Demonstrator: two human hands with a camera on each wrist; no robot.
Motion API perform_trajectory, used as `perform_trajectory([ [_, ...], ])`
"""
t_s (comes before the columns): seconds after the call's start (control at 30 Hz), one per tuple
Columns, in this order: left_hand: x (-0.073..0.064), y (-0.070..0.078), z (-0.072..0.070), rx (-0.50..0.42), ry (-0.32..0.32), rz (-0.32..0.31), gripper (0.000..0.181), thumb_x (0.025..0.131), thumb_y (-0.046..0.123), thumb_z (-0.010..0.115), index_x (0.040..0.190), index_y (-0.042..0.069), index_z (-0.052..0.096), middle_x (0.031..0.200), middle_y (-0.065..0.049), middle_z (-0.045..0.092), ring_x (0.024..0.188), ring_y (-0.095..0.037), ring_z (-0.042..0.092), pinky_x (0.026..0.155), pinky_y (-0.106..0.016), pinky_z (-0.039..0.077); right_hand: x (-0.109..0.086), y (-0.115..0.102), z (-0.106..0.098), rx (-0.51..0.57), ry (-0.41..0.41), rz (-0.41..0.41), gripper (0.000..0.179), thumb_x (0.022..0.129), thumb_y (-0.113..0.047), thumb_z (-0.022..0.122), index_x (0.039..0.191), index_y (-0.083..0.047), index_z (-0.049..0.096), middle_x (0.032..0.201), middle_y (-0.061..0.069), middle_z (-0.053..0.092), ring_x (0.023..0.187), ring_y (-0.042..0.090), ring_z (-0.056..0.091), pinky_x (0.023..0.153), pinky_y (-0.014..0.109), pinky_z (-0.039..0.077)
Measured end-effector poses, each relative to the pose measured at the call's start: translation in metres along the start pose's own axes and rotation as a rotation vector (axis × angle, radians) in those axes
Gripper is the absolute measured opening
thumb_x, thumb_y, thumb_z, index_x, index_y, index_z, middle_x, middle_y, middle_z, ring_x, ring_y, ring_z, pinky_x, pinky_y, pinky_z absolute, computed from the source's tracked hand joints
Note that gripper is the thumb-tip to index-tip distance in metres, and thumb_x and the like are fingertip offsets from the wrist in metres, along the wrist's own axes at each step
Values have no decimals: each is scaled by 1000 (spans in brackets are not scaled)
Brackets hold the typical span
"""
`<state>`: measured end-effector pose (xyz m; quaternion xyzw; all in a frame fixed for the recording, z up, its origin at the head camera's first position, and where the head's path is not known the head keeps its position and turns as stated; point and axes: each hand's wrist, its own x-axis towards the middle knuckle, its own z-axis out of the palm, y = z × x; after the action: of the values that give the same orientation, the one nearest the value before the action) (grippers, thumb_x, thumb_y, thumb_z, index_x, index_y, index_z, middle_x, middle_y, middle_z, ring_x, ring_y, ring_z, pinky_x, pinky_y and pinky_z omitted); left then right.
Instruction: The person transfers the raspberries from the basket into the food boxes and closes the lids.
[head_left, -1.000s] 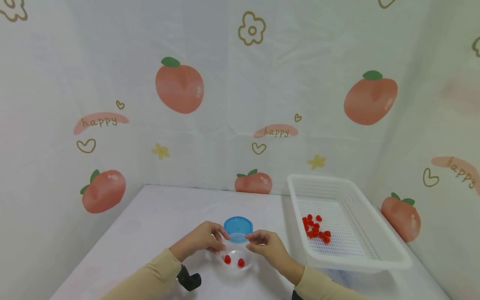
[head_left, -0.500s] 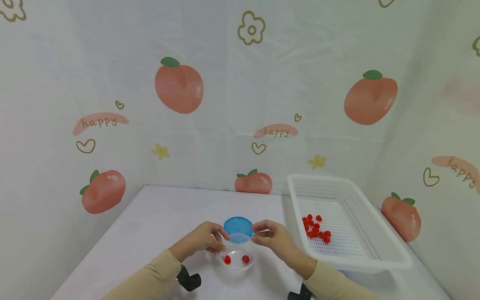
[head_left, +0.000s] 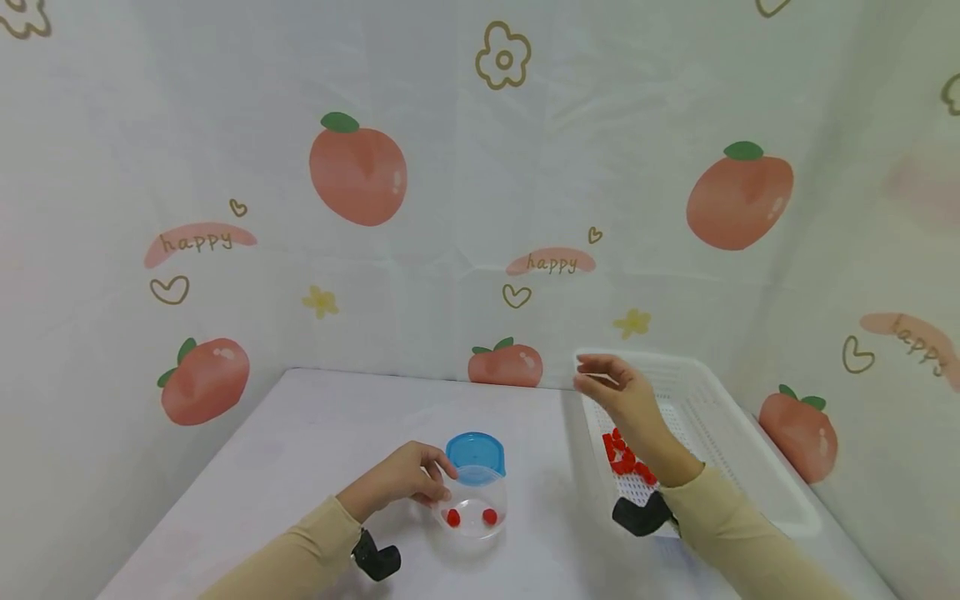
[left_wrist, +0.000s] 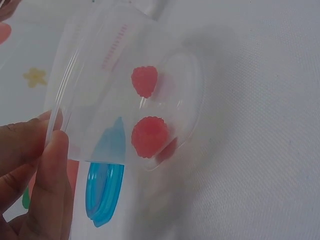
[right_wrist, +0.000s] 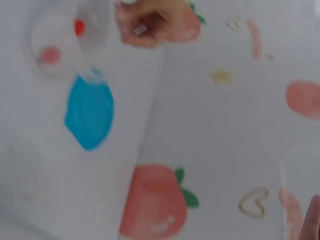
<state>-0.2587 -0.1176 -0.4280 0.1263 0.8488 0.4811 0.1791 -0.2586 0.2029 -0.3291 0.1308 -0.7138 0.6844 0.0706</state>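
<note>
My left hand (head_left: 408, 479) pinches the rim of a clear plastic cup (left_wrist: 105, 85) between thumb and fingers. Two red raspberries (left_wrist: 150, 136) sit apart at the bottom of the cup, which stands on the table. Just behind it lies a blue plastic lid (head_left: 476, 451), partly seen through the cup wall. To the right, my right hand (head_left: 630, 408) is raised over the left side of a white basket, its fingers bent loosely with nothing visible between them. Only a fingertip (right_wrist: 311, 222) of it shows in the right wrist view.
The white perforated basket (head_left: 757, 500) stands at the right of the table (head_left: 352, 400). Several more raspberries (head_left: 622, 458) are gathered at its left side, partly hidden by my right forearm. A white curtain (head_left: 435, 275) with fruit prints closes off the back and sides.
My right hand has left the cup and moved up and right over the basket. The right-hand raspberry has shifted slightly rightward in the cup. My left hand has stayed on the rim.
</note>
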Motion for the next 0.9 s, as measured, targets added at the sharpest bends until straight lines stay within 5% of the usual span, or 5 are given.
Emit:
perform_trajectory([
  [0.17, 0, 2, 0, -2, 2, -3, 20, 78, 5, 78, 97, 6, 72, 76, -5, 58, 59, -13, 58, 60, -25, 57, 17, 2, -31, 195, 114, -57, 21, 91, -2, 63, 103, -19, 66, 97, -6, 63, 90, 6, 65, 84, 18, 54],
  [0.3, -1, 4, 0, -1, 1, -9, 20, 78, 4, 78, 97, 6, 71, 75, -5, 57, 59, -12, 58, 59, -24, 57, 26, 14, -53, 234, 202, -60, 20, 92, -1, 61, 101, -18, 67, 94, -6, 63, 85, 4, 65, 80, 18, 56],
  [0.5, -1, 5, 0, -1, -3, -13, 21, 78, 4, 78, 98, 4, 71, 76, -5, 57, 59, -12, 58, 59, -23, 57, 36, 39, -77, 78, 351, -7, 14, 91, -8, 65, 100, -18, 64, 88, -10, 61, 82, 0, 64, 75, 13, 55],
  [0.67, -1, 4, 0, 1, 1, -15, 21, 78, 3, 78, 98, 4, 71, 76, -5, 57, 59, -12, 58, 59, -24, 57, 38, 58, -91, -130, 388, 82, 29, 93, -13, 64, 119, 0, 57, 88, -13, 58, 79, -7, 59, 74, 9, 52],
  [0.9, -1, 4, 1, -3, 6, -5, 21, 77, 3, 78, 97, 3, 71, 74, -5, 56, 58, -11, 58, 59, -25, 57, 37, 83, -107, -324, 276, 255, 57, 96, -24, 61, 138, 9, 40, 128, 22, 52, 85, -7, 56, 88, 20, 53],
])
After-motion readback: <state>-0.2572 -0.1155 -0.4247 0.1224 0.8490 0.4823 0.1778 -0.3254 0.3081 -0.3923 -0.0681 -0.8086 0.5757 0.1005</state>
